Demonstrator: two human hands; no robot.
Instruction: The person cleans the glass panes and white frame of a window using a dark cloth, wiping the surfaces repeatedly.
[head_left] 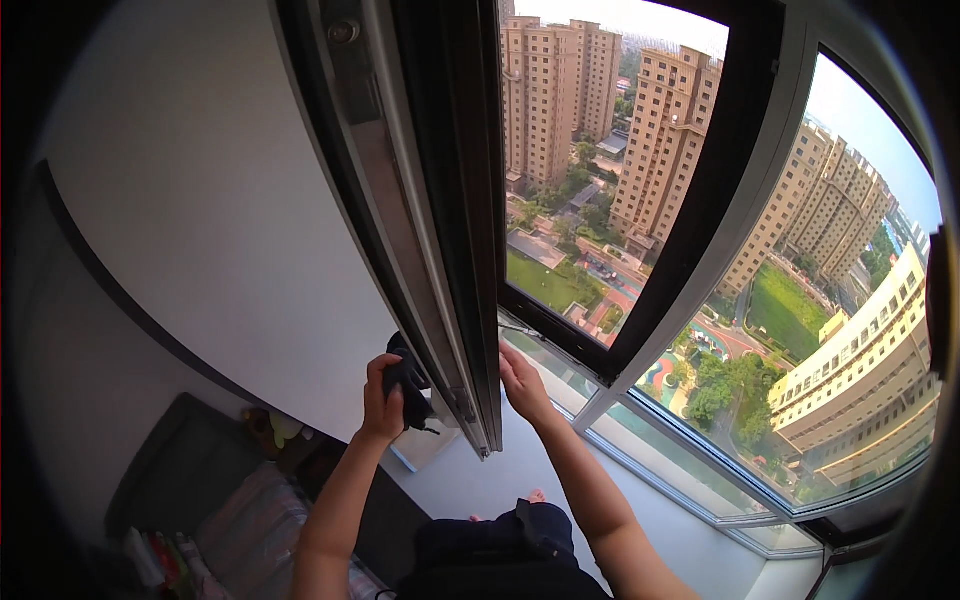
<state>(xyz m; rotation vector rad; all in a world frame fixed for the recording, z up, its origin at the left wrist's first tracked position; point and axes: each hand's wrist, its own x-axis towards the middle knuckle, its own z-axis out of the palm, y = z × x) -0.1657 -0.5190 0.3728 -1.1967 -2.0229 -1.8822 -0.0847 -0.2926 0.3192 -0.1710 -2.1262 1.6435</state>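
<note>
So the left hand [381,398], sitting just left of centre in the frame, is bunched up around a dark cloth [410,388], fingers curled tight and the rag pressed against the inner side of the open window sash [420,230]. A bit of the cloth dangles loose below the fist, so it's a scrunch grip rather than a neat fold, which looks right for rubbing along a narrow edge.

The right hand [521,380] is just on the other side of the sash's lower corner, flat and open-ish against the frame edge. Looks to me like it's bracing the sash so it doesn't swing while the other hand pushes on it. Can't tell if the fingertips hook around the edge or just rest there, since the sash hides them.

The sash itself runs diagonally from the top centre down to the middle of the frame, swung inward, with its metal hinge strip showing. Right of it is the fixed window frame [700,230] and lower glass panes, with tan apartment towers [660,140] and green lawns far below. A pale sill [500,470] runs under the hands.

Upper left is a plain white wall [200,200]. Lower left there's a dark cushioned seat [190,470] with some small colourful items near the bottom edge, too small to make out.
</note>
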